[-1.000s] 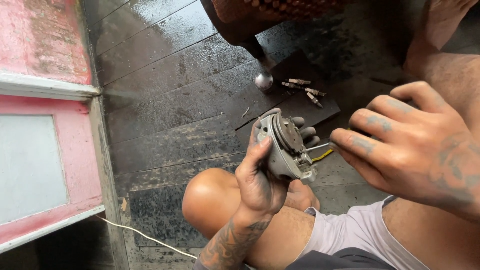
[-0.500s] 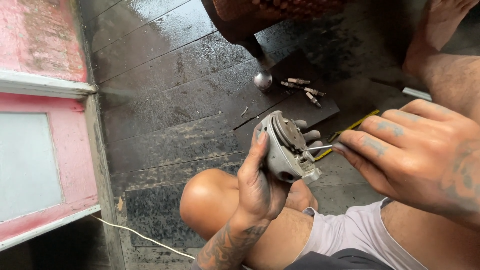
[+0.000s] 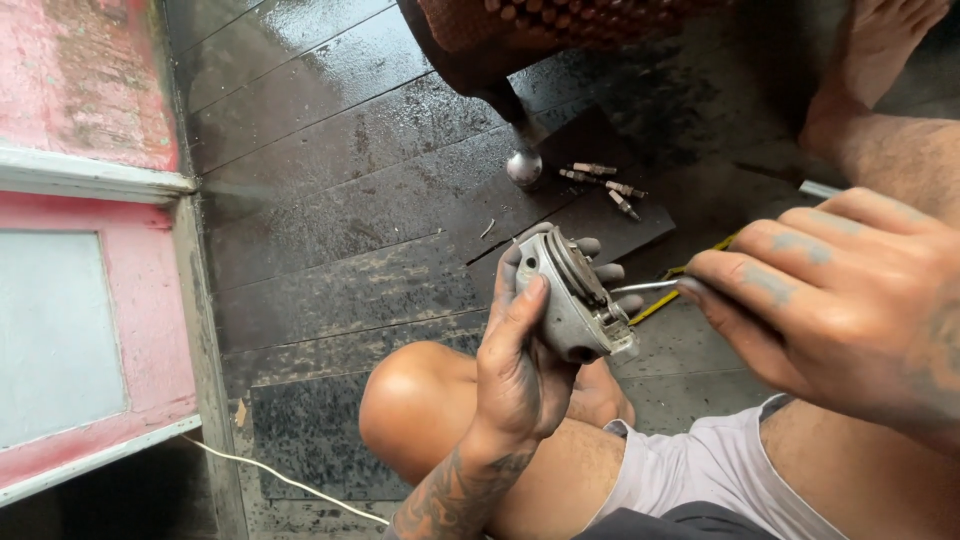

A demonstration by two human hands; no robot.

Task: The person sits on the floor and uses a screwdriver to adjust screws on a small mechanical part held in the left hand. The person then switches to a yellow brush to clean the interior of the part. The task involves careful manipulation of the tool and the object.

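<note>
hands first, in the one head view: left hand [image 3: 520,370] is wrapped around a grey metal piston [image 3: 572,300], thumb pressed along its near side and the other fingers curled behind, so the ringed crown tilts up and away and the open skirt with its pin hole faces down toward the bent knee [image 3: 410,400]. that grip looks meant to steady the part and turn its side toward the other hand. right hand [image 3: 840,310] is closed in a pinch on a thin, bright metal rod [image 3: 645,287], whose tip meets the piston's side near the ring grooves. piston is dull cast metal, grimy, cylindrical. farther off on the wet dark floorboards [image 3: 330,200] lie a few small metal bolts [image 3: 600,182] beside a rounded chair foot [image 3: 523,165]. a faded pink wall panel [image 3: 90,300] stands at left.
</note>
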